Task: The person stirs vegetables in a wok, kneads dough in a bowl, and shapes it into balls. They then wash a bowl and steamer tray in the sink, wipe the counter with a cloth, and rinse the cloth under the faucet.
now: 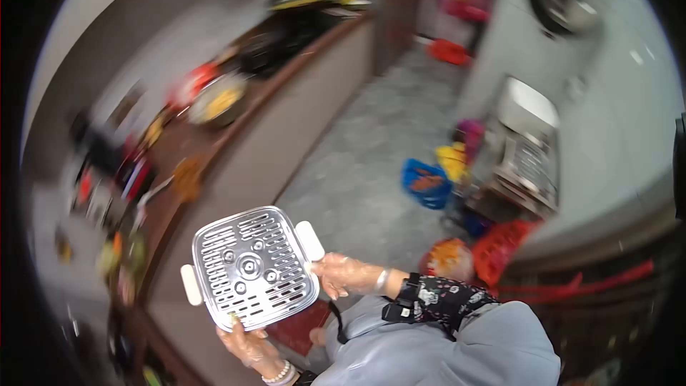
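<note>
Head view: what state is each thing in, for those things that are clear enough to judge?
Slotted metal tray with white handles: held up, nothing visible lying on it.
Left hand: closed on the tray's lower edge.
Right hand: closed on the tray's right side.
Bowl on the counter: holding yellow contents, blurred.
Blue basket: on the floor, orange-brown contents inside.

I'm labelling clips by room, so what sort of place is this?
Probably a kitchen. A bowl of yellow food sits on a long counter, and the left hand and right hand hold a slotted metal tray with white handles.
</note>
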Demonstrator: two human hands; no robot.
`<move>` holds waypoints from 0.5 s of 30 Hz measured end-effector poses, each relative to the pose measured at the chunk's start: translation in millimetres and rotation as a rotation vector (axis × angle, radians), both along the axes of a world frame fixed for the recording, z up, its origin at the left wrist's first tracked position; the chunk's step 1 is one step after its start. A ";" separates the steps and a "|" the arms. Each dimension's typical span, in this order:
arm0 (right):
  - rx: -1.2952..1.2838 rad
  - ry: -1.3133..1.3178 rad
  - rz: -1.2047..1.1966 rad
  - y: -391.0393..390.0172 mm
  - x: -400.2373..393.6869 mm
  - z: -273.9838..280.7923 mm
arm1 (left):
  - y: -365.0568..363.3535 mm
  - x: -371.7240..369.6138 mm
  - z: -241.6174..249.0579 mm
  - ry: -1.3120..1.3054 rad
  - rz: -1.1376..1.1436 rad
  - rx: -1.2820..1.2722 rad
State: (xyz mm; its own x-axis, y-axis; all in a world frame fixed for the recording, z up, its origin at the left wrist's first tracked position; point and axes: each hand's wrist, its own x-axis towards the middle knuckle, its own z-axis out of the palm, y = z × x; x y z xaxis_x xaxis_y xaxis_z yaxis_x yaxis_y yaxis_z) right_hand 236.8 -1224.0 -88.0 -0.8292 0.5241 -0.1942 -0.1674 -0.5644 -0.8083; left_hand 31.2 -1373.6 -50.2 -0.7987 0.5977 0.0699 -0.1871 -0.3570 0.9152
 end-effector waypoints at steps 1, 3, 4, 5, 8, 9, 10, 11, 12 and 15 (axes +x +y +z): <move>-0.059 0.001 -0.090 17.2 16.9 3.0 | 42.7 8.9 -2.2 -0.023 -0.158 -0.034; -0.137 0.002 -0.378 38.2 22.4 -22.8 | 114.8 -4.6 -3.1 -0.073 -0.447 -0.119; -0.197 0.030 -0.554 49.4 40.5 -31.9 | 149.9 7.9 -7.6 0.002 -0.561 -0.180; -0.256 0.059 -0.707 55.2 55.1 -40.2 | 178.2 20.0 -5.5 0.017 -0.651 -0.260; -0.301 0.095 -1.018 49.4 104.2 -49.0 | 223.9 40.2 15.5 0.135 -0.951 -0.312; -0.279 0.120 -1.132 48.3 112.5 -37.0 | 233.9 33.0 22.7 0.130 -0.976 -0.318; -0.340 0.126 -1.322 55.1 125.3 -37.7 | 244.9 27.2 25.8 0.125 -0.992 -0.326; -0.400 0.136 -1.508 62.6 138.0 -43.2 | 251.6 18.7 29.7 0.125 -1.003 -0.335; -0.338 0.165 -1.675 76.1 154.0 -40.6 | 257.2 7.7 32.7 0.122 -1.017 -0.394; -0.108 0.206 -1.995 102.4 260.1 -113.4 | 229.6 9.1 1.7 0.240 -1.013 -0.532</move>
